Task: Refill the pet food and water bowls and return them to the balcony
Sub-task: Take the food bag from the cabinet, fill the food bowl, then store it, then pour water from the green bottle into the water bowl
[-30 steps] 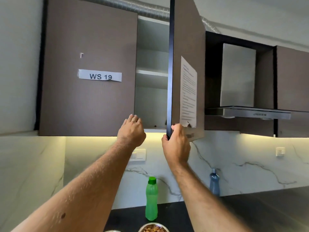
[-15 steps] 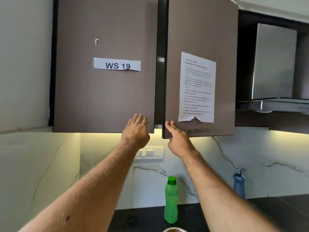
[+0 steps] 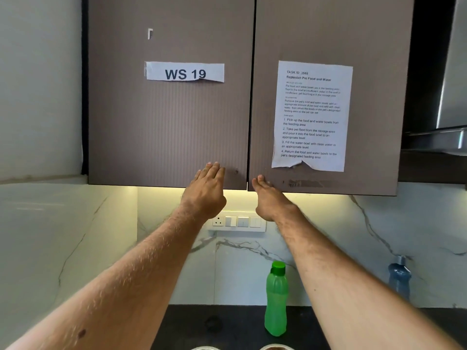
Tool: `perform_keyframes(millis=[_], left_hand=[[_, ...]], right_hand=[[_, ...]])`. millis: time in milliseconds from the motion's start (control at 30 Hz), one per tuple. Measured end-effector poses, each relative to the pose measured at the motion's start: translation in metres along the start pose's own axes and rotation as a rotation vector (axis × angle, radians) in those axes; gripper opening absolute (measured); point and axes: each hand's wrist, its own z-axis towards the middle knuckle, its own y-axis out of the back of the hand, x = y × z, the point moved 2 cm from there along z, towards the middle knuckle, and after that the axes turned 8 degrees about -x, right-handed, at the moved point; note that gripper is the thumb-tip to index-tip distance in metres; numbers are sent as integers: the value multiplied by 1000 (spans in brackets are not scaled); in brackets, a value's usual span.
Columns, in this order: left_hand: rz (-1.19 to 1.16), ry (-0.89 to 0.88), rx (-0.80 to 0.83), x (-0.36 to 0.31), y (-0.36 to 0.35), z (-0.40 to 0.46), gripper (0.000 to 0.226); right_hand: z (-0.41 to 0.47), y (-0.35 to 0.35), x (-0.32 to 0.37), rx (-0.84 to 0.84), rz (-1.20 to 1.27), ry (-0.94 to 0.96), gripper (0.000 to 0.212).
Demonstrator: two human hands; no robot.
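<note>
Right door [image 3: 326, 97], ajar half a second ago, now sits flush with the left door [image 3: 169, 109]; cupboard shut, storage step apparently finished. Left hand [image 3: 206, 190] lies flat, fingers extended, on the left door. Right hand [image 3: 269, 198], fingers straight, touches the right door's lower edge, gripping nothing. Bowls [image 3: 275, 347] barely visible at bottom edge of the head view, contents unreadable.

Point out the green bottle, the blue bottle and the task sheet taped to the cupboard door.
green bottle [image 3: 276, 303], head view, middle of its body.
blue bottle [image 3: 399, 277], head view, its upper body near the shoulder.
task sheet [image 3: 312, 114], head view, centre of the printed page.
</note>
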Motion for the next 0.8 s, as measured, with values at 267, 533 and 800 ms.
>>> perform_keyframes(millis=[267,533,800], left_hand=[[-34,84,10,-5,-9,-10,69],[-52,66,55,-4,-38,-40,70],[-106,117,166,17,-74,-94,69]], right_hand=[[-9,-4,-10,17,73,31,90],[-48,-35,-28,25,72,91,80],[-97,-75,-40,101,92,-7,75]])
